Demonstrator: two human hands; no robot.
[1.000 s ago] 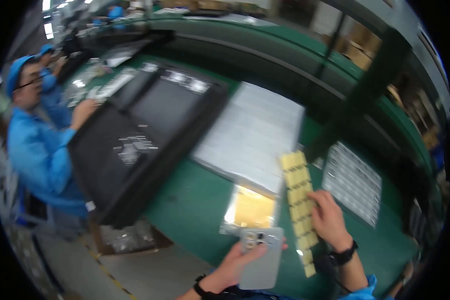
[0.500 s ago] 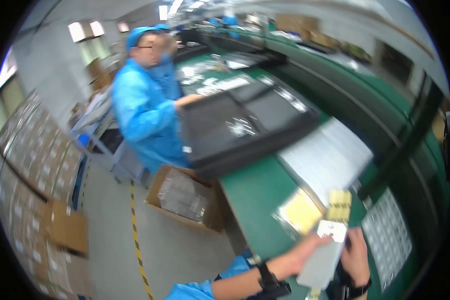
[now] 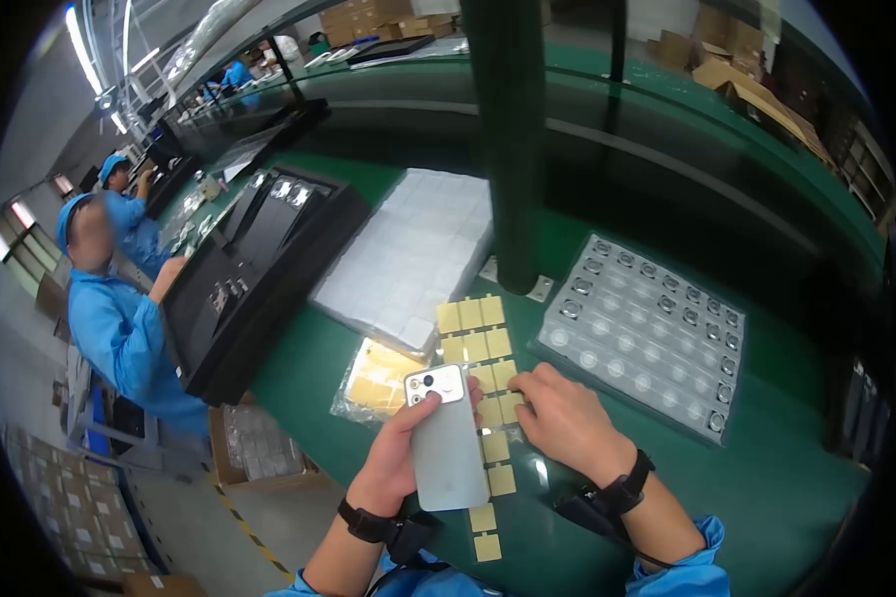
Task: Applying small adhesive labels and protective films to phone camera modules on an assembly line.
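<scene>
A pale silver smartphone point(image 3: 448, 458) lies in my left hand point(image 3: 390, 456), its back and round camera lenses facing up. My left thumb rests by the lenses, while the other fingers are mostly hidden beneath. Just to the right, my right hand point(image 3: 575, 426) has its fingers bent together at the edge of a sheet of yellow square pads point(image 3: 473, 316). The phone covers part of that sheet. Behind my left hand sits a clear bag of yellow-orange pieces point(image 3: 376, 380).
A stack of white trays point(image 3: 408, 244) lies beyond the bag. At right is a clear tray of round parts point(image 3: 647, 333). A green post point(image 3: 513, 149) rises between them. To the left, a co-worker in blue point(image 3: 119, 313) stands at a large black tray point(image 3: 269, 269).
My view has swung right toward the bench, bringing the tray of round parts fully into sight. My left hand still holds the phone; my right hand has moved out to its right.
</scene>
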